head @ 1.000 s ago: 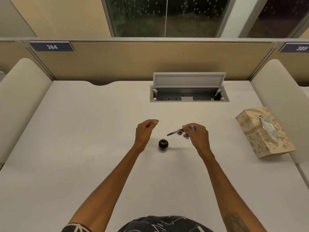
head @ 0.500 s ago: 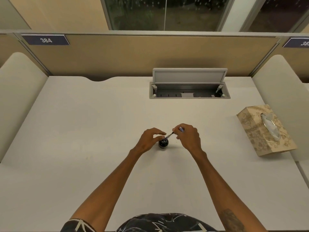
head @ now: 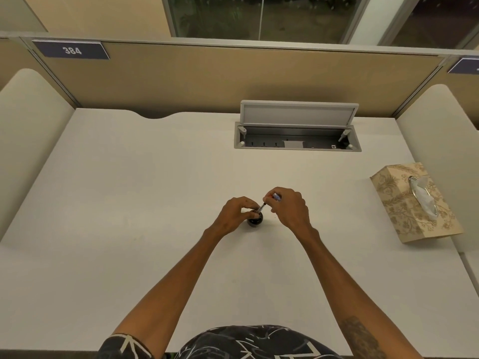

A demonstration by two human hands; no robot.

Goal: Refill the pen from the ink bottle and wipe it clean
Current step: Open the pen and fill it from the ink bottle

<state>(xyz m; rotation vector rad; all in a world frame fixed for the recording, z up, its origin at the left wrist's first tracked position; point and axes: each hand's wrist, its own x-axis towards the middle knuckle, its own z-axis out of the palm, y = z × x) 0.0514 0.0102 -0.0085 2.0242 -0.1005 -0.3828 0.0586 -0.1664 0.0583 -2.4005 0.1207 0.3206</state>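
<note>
A small round black ink bottle [head: 255,221] stands on the white desk [head: 129,203] in the middle. My left hand [head: 237,213] grips the bottle from its left side with thumb and fingers around the top. My right hand [head: 289,208] holds a thin pen [head: 261,207] tilted down to the left, its tip at the bottle's mouth. The pen's blue upper end [head: 276,196] sticks out above my fingers. The tip itself is hidden by my left fingers.
A patterned tan tissue box [head: 414,203] sits at the right edge of the desk. An open grey cable hatch [head: 298,136] lies at the back. Beige partitions enclose the desk on three sides.
My left hand came down from an open hover and closed on the ink bottle. My right hand moved the pen left and down until its tip reached the bottle's mouth.
</note>
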